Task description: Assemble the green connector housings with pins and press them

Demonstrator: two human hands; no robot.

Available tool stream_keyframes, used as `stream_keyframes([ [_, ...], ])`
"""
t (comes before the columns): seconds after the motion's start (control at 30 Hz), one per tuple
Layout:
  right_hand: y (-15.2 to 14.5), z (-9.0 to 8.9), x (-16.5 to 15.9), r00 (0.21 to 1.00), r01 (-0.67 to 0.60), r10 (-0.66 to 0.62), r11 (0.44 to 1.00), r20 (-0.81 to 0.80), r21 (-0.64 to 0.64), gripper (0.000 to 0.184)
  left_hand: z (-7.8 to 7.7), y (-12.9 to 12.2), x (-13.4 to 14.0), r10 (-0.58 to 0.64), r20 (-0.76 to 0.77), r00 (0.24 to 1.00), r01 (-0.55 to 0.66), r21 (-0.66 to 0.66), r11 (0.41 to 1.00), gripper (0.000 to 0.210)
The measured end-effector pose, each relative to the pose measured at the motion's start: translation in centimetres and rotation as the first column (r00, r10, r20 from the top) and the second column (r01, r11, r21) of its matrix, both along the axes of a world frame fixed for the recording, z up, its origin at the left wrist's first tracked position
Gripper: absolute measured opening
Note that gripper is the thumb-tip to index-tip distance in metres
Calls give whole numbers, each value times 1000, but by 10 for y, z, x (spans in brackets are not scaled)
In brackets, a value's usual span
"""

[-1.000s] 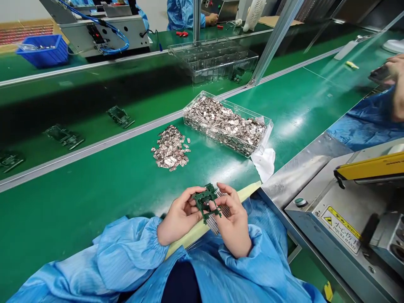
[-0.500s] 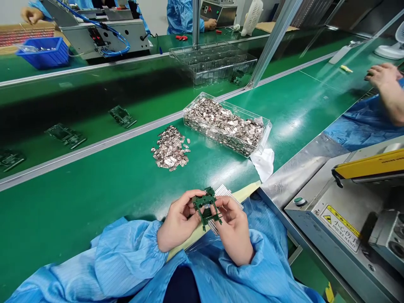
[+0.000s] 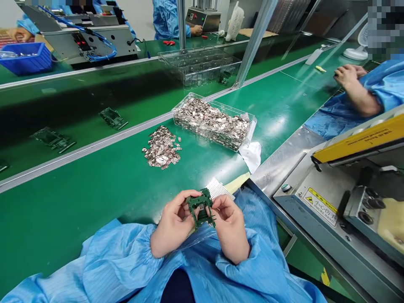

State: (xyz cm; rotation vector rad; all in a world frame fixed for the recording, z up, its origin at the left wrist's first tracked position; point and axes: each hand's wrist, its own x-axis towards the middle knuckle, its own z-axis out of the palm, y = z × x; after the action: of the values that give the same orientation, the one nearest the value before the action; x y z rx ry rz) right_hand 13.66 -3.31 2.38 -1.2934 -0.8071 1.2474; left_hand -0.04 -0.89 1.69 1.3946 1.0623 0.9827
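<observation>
Between my two hands is a green plastic frame (image 3: 202, 201) with an open middle, held up over the table's front edge. My left hand (image 3: 175, 223) is closed on its left side, thumb on the near face. The fingers and thumb of my right hand (image 3: 229, 225) pinch its right side; whether they also hold a small piece is hidden. Just behind the frame lies a white sheet with rows of small marks (image 3: 217, 188). Farther off are a loose pile of small metal plates (image 3: 161, 148) and a clear plastic box (image 3: 248, 139) filled with similar plates.
On the right stands a metal machine with a yellow bar (image 3: 360, 145) and a warning label. A white cloth (image 3: 251, 156) lies by the box. Several green frames (image 3: 112, 118) rest on the belt behind the metal rail. A co-worker's hands (image 3: 347, 76) are at the far right.
My view has shifted right, so things on the table appear farther left. Both hands still hold the green frame, turned slightly. The co-worker's arm at the right shows more fully.
</observation>
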Motion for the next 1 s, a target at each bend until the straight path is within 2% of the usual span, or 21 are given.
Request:
stream_keyframes([
  [0.1,-8,0,18,999,-20,18,999,35,42,21,-1,-2,0,-13,-6,1000,13,22,1000,26],
  [0.2,-15,-13,56,988,80,-86,995,127,54,25,-3,5,-2,82,41,996,-83,29,996,30],
  [0.27,-20,-28,80,976,134,-131,991,172,-7,36,-3,13,-2,149,79,986,-149,-7,989,37],
  [0.33,-24,-44,91,992,34,-20,993,127,-115,46,-3,21,4,162,126,979,-153,-76,985,41],
  [0.4,-26,-57,87,990,-133,140,977,28,-167,51,-3,29,18,130,175,976,-107,-137,985,42],
  [0.47,-25,-65,73,982,-185,187,974,10,-129,49,-4,37,39,82,214,973,-46,-169,985,42],
  [0.57,-18,-71,52,991,-108,110,994,74,-33,46,-11,46,69,22,246,969,16,-153,988,43],
  [0.67,-12,-76,45,993,-51,48,998,109,30,48,-20,51,84,17,231,973,-1,-72,997,43],
  [0.83,-14,-87,48,975,-28,0,992,223,125,48,-27,48,83,46,190,981,-46,-8,999,41],
  [1.0,-12,-97,54,929,-98,41,986,367,138,50,-27,49,83,66,196,978,-69,7,998,42],
])
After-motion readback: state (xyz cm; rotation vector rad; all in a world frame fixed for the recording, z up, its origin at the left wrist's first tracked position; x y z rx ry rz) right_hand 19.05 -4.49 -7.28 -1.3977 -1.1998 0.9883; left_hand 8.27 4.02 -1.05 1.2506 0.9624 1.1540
